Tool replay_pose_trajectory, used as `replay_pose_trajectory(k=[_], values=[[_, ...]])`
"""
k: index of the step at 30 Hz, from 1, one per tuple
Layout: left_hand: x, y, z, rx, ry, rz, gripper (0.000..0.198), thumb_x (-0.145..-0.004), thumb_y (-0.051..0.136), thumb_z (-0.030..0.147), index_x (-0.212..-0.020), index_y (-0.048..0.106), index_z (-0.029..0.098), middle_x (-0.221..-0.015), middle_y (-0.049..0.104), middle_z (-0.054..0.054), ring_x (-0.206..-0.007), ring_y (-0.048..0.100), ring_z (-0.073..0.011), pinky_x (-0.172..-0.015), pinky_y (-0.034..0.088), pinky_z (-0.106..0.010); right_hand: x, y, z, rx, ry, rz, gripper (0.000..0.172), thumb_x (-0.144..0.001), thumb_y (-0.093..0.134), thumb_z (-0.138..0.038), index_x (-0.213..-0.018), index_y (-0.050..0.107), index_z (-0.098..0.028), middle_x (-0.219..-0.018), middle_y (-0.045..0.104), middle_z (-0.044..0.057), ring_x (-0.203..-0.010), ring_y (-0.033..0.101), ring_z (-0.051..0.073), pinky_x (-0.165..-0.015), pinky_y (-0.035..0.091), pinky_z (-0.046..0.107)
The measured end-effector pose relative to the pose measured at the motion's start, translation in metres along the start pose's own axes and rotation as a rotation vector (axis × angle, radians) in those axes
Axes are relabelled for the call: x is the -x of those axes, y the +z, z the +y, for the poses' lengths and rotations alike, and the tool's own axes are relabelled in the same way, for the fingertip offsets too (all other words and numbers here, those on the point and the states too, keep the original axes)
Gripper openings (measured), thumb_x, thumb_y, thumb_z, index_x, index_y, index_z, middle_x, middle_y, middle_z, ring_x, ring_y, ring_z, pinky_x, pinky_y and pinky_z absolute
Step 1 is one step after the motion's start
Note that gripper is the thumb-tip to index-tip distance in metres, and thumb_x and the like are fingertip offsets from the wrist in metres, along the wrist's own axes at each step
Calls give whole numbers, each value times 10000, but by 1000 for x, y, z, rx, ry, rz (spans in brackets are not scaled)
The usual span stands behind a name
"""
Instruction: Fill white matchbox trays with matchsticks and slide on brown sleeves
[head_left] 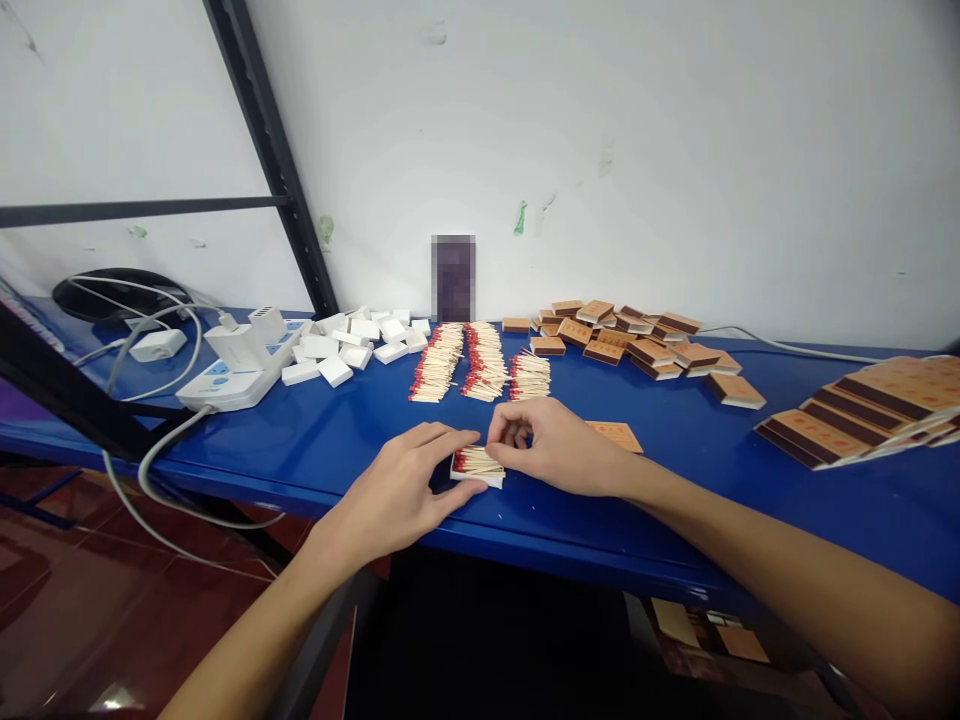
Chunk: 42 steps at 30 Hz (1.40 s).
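A small white matchbox tray (pixel 480 479) filled with red-headed matches (pixel 474 461) lies near the front edge of the blue shelf. My left hand (pixel 409 485) grips the tray from the left, index finger at its far side and thumb at its near side. Over the tray's right end is my right hand (pixel 551 445), fingers curled and thumb and index tips together at the matches; whatever is between the tips is hidden. Just beyond the hands lie three rows of loose matches (pixel 484 360). An orange matchbox sleeve (pixel 616 436) lies flat, partly behind my right wrist.
Several white trays (pixel 336 372) are heaped back left, beside a power strip (pixel 225 390) with chargers and cables. Filled matchboxes (pixel 652 352) are piled back right. Flattened sleeves (pixel 870 410) are stacked at far right. A pixelated dark rectangle (pixel 454 280) stands against the wall. A black post (pixel 262 140) rises at left.
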<state>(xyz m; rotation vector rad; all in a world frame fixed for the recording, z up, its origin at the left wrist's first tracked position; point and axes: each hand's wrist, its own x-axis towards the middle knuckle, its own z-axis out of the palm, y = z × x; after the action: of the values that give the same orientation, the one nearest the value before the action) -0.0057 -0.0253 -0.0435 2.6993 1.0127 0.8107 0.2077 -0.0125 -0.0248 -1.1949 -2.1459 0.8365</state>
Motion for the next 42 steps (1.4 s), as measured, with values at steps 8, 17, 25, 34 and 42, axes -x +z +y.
replay_pose_trajectory(k=[8, 17, 25, 34, 42], values=[[0, 3, -2, 27, 32, 39, 254, -895, 649, 371, -1073, 695, 196, -1091, 706, -47, -997, 661, -186, -880, 525, -309, -1, -1, 2, -17, -3, -31, 73, -785, 604, -216, -728, 631, -179, -645, 611, -13, -583, 536, 115, -542, 397, 239], [0, 2, -1, 22, 30, 54, 329, -878, 669, 334, -1170, 670, 183, -1131, 726, -40, -1021, 673, -187, -901, 537, -310, -6, -2, 10, -221, 18, -96, 116, -777, 614, -194, -890, 589, -185, -686, 568, -34, -645, 539, 121, -599, 427, 247], [4, 4, -4, 14, 3, 103, 336, -844, 706, 395, -1109, 695, 188, -1052, 750, -36, -913, 714, -185, -833, 561, -294, -9, -3, 6, -137, 46, -177, 122, -801, 564, -183, -917, 599, -188, -679, 528, -35, -640, 512, 127, -579, 391, 250], [2, 4, -2, 20, -4, 84, 316, -861, 682, 405, -1086, 713, 186, -1057, 753, -57, -952, 715, -209, -856, 567, -321, -3, 5, -1, -69, 27, -59, 55, -809, 567, -180, -855, 597, -188, -685, 551, -30, -628, 509, 119, -567, 390, 242], [2, -1, 1, 31, 11, 47, 274, -877, 658, 314, -1123, 673, 195, -1096, 734, -49, -977, 697, -201, -867, 553, -321, 0, 9, -2, 13, -50, 7, 70, -886, 523, -215, -933, 572, -198, -699, 573, -28, -627, 531, 124, -582, 412, 248]])
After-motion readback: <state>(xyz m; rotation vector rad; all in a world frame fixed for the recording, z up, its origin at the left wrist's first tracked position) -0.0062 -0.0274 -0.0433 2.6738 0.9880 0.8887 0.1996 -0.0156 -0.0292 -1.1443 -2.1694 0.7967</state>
